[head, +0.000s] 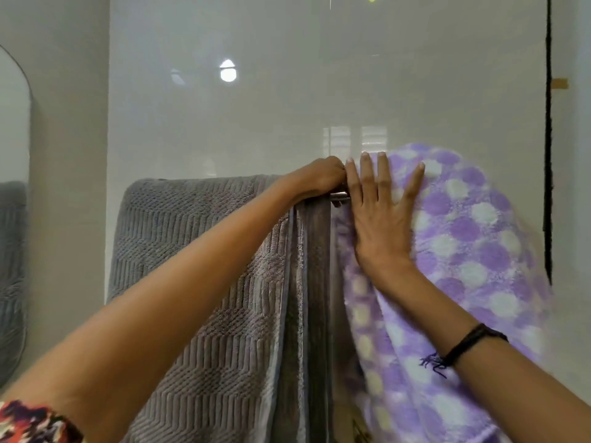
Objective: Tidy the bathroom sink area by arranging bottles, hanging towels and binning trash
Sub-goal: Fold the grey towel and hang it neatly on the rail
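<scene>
Two towels on the rail, both your hands up at it.

Your left hand (319, 179) curls its grip over the top of the grey towel (204, 266) on the rail (339, 196); your right hand (380, 212) lies flat, fingers spread, on the purple dotted towel (473, 251) (draped just right of the grey one).

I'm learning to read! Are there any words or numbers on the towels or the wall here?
No words or numbers to read here.
Grey towel: only a woven zigzag pattern, no label showing.
Purple towel: only spots; the dark stitching near its lower edge is too small and blurred to read.
Wall: only shiny reflections.
Left hand and right hand: no writing.
</scene>
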{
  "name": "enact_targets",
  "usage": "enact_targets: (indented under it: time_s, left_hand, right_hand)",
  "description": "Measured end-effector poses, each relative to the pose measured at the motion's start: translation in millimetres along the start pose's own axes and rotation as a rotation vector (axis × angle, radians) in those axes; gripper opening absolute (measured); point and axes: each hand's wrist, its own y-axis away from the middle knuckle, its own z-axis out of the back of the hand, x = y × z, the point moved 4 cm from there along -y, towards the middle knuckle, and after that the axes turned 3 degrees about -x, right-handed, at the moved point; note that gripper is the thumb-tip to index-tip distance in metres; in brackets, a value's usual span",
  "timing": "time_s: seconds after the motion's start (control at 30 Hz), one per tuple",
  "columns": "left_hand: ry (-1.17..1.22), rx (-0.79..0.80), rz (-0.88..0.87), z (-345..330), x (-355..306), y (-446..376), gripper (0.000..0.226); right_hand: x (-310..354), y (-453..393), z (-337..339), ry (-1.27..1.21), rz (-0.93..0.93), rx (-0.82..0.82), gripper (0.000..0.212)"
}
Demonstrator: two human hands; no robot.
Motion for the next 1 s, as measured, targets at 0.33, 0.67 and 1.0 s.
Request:
enact_targets:
  time_s: [0.33, 0.67, 1.0]
  left_hand:
    - [0.173, -0.592, -0.107, 53, 29, 85, 0.019]
    - [-0.019, -0.430, 0.029, 12, 42, 128, 0.016]
    - [-0.353, -0.488, 0.126, -8, 33, 122, 0.014]
  right_hand:
    - [15, 26, 17, -0.631, 0.106, -0.186, 0.043]
    - [28, 29, 11, -1.399, -0.316, 0.028, 0.020]
    - [37, 21, 5, -1.255, -0.363, 0.251, 0.037]
